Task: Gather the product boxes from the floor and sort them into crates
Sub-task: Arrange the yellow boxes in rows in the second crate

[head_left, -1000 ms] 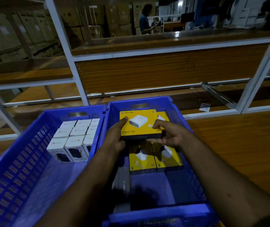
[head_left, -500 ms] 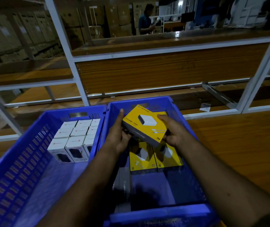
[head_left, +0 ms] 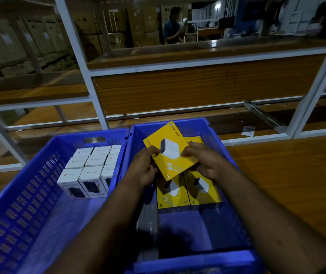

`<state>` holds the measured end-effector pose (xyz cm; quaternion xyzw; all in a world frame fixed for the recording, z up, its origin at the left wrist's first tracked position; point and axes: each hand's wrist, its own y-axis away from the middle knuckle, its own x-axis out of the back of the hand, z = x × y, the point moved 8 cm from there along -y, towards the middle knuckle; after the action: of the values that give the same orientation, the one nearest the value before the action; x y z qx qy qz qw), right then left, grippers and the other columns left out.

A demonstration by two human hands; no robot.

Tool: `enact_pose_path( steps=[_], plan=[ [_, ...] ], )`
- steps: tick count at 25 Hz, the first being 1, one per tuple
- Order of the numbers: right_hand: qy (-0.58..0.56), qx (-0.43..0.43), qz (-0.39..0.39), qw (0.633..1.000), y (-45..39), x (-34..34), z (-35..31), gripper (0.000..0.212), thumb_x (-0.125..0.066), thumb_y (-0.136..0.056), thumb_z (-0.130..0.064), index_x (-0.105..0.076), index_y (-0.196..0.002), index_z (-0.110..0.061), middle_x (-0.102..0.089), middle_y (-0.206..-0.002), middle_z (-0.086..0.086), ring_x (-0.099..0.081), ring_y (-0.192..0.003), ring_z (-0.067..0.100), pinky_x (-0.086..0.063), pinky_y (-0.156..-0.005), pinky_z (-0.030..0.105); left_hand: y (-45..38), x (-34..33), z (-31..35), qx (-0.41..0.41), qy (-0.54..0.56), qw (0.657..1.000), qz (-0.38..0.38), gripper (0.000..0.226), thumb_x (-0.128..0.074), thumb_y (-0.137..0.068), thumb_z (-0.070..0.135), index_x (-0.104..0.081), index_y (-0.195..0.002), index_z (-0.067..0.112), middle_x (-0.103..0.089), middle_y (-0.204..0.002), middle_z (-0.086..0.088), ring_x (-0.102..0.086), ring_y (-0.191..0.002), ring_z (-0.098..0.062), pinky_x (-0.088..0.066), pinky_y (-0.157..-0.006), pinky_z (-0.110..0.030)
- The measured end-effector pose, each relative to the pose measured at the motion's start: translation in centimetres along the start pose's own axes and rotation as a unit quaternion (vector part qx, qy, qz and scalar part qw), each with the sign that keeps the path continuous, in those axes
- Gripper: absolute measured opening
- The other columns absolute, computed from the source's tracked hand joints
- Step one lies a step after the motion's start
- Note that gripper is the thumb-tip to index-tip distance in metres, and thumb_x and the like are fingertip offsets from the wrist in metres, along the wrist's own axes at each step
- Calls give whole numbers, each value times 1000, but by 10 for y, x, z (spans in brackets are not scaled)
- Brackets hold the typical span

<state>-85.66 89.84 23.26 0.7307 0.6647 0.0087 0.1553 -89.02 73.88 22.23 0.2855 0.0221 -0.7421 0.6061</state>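
Hands meet over the right-hand blue plastic crate (head_left: 225,155): the left hand (head_left: 144,169) pinches the near-left edge of a flat yellow cardboard product box printed with a white charger (head_left: 171,153), and the right hand (head_left: 207,163) grips its right edge, fingers curled over the face. The box is tilted, one corner up toward the crate's far wall, and held above the contents without touching them. Below it, two matching yellow boxes (head_left: 189,194) lie flat, side by side, against the crate's far half; a further yellow edge shows behind the held one. A dark grey box (head_left: 148,224) lies along the crate's left wall. The left-hand blue plastic crate (head_left: 20,204) holds white upright boxes (head_left: 91,167) packed in rows at its far end.

Placement seems to be the step in hand. The risk is that the tilted box comes down askew, a corner catching on the pair beneath so that it rides up and spoils the flat layer. A light edge grip could also let it slip and land crooked; the dim light makes judging alignment harder.
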Motion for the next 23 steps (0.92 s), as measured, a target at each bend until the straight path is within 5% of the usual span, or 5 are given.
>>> enact_pose_path(
  steps=[4,7,12,19,23],
  plan=[
    [429,256,97,861,1,4,-28,39,-81,-67,-17,-62,-102,-19,-59,-108,5,-55,-102,27,-51,-78,43,13,-7,39,-247,-271,930,-14,40,-65,-81,-13,-59,-99,22,-65,-107,2,-60,-106,-16,-54,-71,-16],
    [488,367,224,760,22,10,-49,46,-82,-61,-12,-58,-99,-20,-51,-106,4,-46,-102,26,-42,-69,36,22,-21,45,-366,-340,865,-55,47,-74,-74,-9,-53,-96,27,-58,-115,-3,-55,-120,-16,-54,-84,-19],
    [430,432,278,743,35,15,-63,41,-78,-68,-2,-50,-93,-19,-48,-102,0,-57,-89,24,-48,-61,42,32,-34,44,-433,-395,809,-46,73,-77,-73,-5,-43,-129,28,-42,-134,-5,-46,-124,-4,-48,-96,-13],
    [402,459,270,745,40,13,-68,42,-80,-70,-3,-53,-100,-15,-49,-111,3,-57,-99,22,-51,-69,35,23,-30,42,-409,-390,824,-46,76,-75,-78,-5,-41,-139,26,-41,-138,-4,-46,-128,-9,-46,-93,-10],
    [337,367,207,842,17,21,-57,45,-79,-71,-1,-55,-105,-19,-57,-118,0,-51,-115,16,-49,-89,36,13,-20,42,-375,-357,855,-43,44,-68,-89,5,-51,-128,15,-52,-131,-7,-53,-119,-7,-48,-84,-8]
  ],
)
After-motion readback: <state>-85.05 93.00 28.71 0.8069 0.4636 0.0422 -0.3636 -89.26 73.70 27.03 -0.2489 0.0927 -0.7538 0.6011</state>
